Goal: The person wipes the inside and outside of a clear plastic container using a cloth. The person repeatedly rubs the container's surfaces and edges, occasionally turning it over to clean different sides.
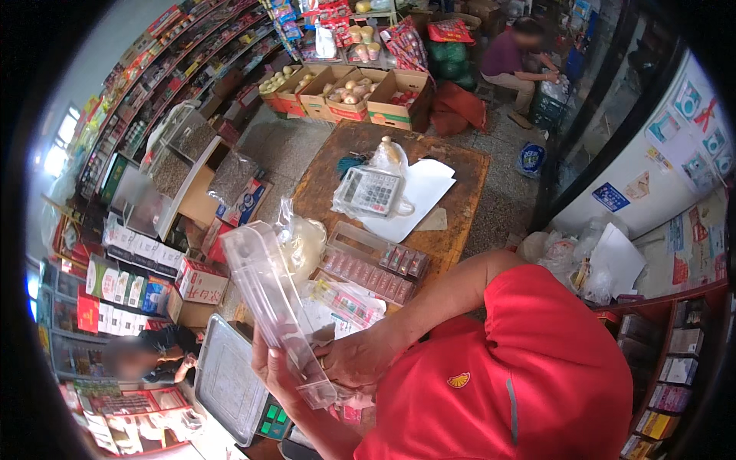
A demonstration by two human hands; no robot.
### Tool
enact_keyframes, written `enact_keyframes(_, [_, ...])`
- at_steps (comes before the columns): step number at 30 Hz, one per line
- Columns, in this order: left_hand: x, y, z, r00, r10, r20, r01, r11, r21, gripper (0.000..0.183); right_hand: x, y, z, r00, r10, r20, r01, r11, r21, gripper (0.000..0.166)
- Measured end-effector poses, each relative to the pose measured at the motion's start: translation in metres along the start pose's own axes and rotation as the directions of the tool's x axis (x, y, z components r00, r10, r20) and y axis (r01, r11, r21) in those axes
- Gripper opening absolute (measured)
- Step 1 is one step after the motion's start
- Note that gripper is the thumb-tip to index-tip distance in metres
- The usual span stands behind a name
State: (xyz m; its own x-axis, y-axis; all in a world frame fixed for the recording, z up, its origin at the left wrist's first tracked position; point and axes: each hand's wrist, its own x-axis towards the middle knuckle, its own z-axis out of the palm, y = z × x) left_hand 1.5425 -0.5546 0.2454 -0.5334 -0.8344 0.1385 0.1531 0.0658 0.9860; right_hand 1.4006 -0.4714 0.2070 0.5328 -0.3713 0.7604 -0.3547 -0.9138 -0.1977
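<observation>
My left hand (270, 368) grips a long clear plastic box (270, 287) from its left side, tilted up in front of me. My right hand (356, 359), with a ring on one finger, is bent close against the lower end of that box. Its fingertips are hidden, and something pinkish below it is too blurred to name. Just beyond lies a clear case of small pink packs (368, 276) in rows, partly filled at its top end. A plastic-wrapped pink and yellow package (345, 305) rests nearer my hands.
A calculator (371, 190) in plastic and white paper (425, 184) lie on the worn wooden table (322, 144). A grey lidded tray (230, 374) stands at left. One person (517, 63) sits at the back; another (167, 353) is at left. Produce boxes (397, 103) line the far side.
</observation>
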Motion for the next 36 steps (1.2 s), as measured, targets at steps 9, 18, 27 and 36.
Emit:
enact_keyframes(9, [-0.009, -0.009, -0.016, 0.999, -0.031, -0.042, 0.030, 0.999, -0.015, 0.061, 0.000, 0.040, -0.033, 0.996, 0.076, -0.043, -0.082, 0.988, -0.134, 0.017])
enact_keyframes(18, [0.006, 0.001, -0.012, 0.997, -0.038, 0.064, 0.047, 0.988, -0.148, 0.054, 0.029, -0.018, 0.001, 0.943, 0.300, 0.142, -0.318, 0.940, 0.122, 0.041])
enact_keyframes(27, [0.030, -0.036, -0.049, 0.978, 0.004, -0.209, -0.133, 0.783, -0.608, 0.064, -0.024, 0.023, -0.039, 0.555, 0.831, 0.031, -0.596, 0.371, 0.712, 0.036])
enact_keyframes(36, [0.035, -0.030, -0.044, 0.956, -0.115, -0.270, -0.093, 0.755, -0.649, 0.060, 0.036, -0.006, -0.010, 0.807, 0.584, -0.086, -0.512, 0.765, 0.391, 0.050])
